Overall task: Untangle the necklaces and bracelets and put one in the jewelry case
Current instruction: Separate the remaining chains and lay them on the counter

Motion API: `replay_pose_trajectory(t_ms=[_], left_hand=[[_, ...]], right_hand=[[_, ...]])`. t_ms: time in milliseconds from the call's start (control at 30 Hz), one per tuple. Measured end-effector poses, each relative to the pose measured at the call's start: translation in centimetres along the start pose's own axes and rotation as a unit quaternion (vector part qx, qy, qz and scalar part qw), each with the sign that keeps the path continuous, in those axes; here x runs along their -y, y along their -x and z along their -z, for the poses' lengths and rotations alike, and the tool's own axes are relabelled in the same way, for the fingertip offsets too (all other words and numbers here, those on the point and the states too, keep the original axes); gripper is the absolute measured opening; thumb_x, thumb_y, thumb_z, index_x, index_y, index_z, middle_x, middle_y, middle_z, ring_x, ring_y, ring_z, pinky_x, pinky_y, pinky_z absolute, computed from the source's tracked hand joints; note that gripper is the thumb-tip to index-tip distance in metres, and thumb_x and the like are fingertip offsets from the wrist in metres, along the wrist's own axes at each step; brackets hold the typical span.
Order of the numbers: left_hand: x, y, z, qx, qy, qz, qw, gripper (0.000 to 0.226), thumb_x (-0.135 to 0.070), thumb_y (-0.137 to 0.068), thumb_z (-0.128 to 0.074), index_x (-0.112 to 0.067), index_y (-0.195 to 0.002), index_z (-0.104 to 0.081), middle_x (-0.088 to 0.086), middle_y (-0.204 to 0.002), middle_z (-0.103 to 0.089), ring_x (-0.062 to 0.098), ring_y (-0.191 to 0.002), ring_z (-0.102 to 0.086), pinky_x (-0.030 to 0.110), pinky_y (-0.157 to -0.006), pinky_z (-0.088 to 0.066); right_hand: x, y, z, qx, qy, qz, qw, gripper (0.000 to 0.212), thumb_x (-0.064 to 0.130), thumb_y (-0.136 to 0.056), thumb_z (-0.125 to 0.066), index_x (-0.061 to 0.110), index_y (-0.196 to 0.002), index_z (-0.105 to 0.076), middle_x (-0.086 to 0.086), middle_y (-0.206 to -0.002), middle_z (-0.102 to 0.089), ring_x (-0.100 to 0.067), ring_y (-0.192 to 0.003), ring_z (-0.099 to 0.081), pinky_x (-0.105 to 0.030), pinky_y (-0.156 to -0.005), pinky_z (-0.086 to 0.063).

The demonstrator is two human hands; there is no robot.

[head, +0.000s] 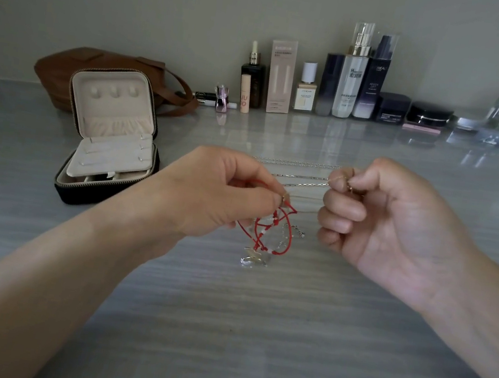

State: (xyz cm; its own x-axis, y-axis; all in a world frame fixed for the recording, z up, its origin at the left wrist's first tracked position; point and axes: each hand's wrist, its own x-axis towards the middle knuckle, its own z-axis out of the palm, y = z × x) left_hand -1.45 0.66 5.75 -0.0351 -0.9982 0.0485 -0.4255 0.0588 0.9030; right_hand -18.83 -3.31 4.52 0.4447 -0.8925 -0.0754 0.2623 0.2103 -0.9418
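Two bare forearms enter from the bottom edge, cut off short of the elbows, above a grey streaked tabletop (252,335). At far left a brown leather bag (62,70) is half hidden behind the raised lid of the jewelry case (109,142), which stands open, black outside and cream inside; a loose cream panel covers most of its lower tray.

The left hand (209,189) pinches the red cord bracelets (272,224) at a small gold fitting, fingers (261,190) pressed together. The right hand (382,221) is curled, its thumb and forefinger pinching the thin chains (297,163) that stretch across to the left hand. How the strands cross is too fine to make out. The tangle hangs between the hands, well to the right of the case; a silver pendant (256,256) dangles lowest, and whether it touches the tabletop is unclear.

Along the wall, a dark pump bottle (372,84) reads "L'OREAL" and "REVITALIFT"; a white bottle (351,84) shows a large "H" with Chinese characters. Other labels are too small to read.
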Motion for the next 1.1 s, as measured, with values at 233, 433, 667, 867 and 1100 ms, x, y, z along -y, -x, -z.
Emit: replay_pose_trajectory(t_ms=[233, 433, 667, 867, 1100], left_hand=[[0.0, 0.0, 0.2, -0.003, 0.027, -0.012, 1.0, 0.016, -0.009, -0.075, -0.068, -0.023, -0.07, -0.074, -0.008, -0.063, -0.064, 0.002, -0.055, -0.051, 0.014, -0.053, -0.043], [-0.2, 0.2, 0.1, 0.019, 0.038, -0.03, 0.999, 0.017, -0.017, -0.068, -0.071, -0.033, -0.072, -0.075, -0.005, -0.071, -0.067, 0.002, -0.058, -0.051, 0.016, -0.057, -0.044], [-0.2, 0.3, 0.0, 0.019, 0.034, -0.031, 0.999, 0.022, -0.007, -0.075, -0.063, -0.025, -0.073, -0.075, -0.002, -0.068, -0.063, 0.003, -0.058, -0.05, 0.012, -0.052, -0.042], [-0.4, 0.3, 0.1, -0.008, -0.001, -0.048, 0.999, 0.023, -0.002, -0.076, -0.063, -0.023, -0.072, -0.073, -0.011, -0.054, -0.06, -0.003, -0.048, -0.049, 0.006, -0.047, -0.037], [0.2, 0.0, 0.1, -0.046, -0.053, -0.055, 0.996, 0.016, -0.012, -0.07, -0.068, -0.027, -0.067, -0.073, -0.006, -0.062, -0.067, 0.002, -0.056, -0.055, 0.016, -0.057, -0.045]], right_hand=[[0.2, 0.1, 0.1, -0.013, 0.12, 0.014, 0.993, 0.004, 0.017, -0.054, -0.042, 0.014, -0.053, -0.044, 0.0, -0.043, -0.031, -0.014, -0.043, -0.031, -0.028, -0.049, -0.029], [-1.0, -0.4, 0.6, -0.026, 0.493, 0.102, 0.864, 0.025, 0.04, -0.058, -0.055, 0.019, -0.064, -0.067, 0.01, -0.058, -0.06, 0.001, -0.051, -0.049, -0.019, -0.055, -0.038], [-1.0, -0.4, 0.4, 0.075, 0.309, 0.106, 0.942, 0.017, 0.024, -0.064, -0.081, 0.025, -0.08, -0.075, 0.004, -0.09, -0.074, -0.012, -0.091, -0.067, -0.025, -0.086, -0.048], [-0.8, -0.4, 0.3, 0.012, 0.311, 0.126, 0.942, 0.022, 0.039, -0.056, -0.07, 0.026, -0.073, -0.076, 0.009, -0.081, -0.074, -0.004, -0.085, -0.067, -0.022, -0.083, -0.047], [-0.6, -0.4, 0.4, -0.038, 0.304, 0.146, 0.941, 0.008, 0.027, -0.064, -0.068, 0.02, -0.062, -0.072, 0.008, -0.069, -0.07, 0.002, -0.067, -0.059, -0.02, -0.068, -0.041]])
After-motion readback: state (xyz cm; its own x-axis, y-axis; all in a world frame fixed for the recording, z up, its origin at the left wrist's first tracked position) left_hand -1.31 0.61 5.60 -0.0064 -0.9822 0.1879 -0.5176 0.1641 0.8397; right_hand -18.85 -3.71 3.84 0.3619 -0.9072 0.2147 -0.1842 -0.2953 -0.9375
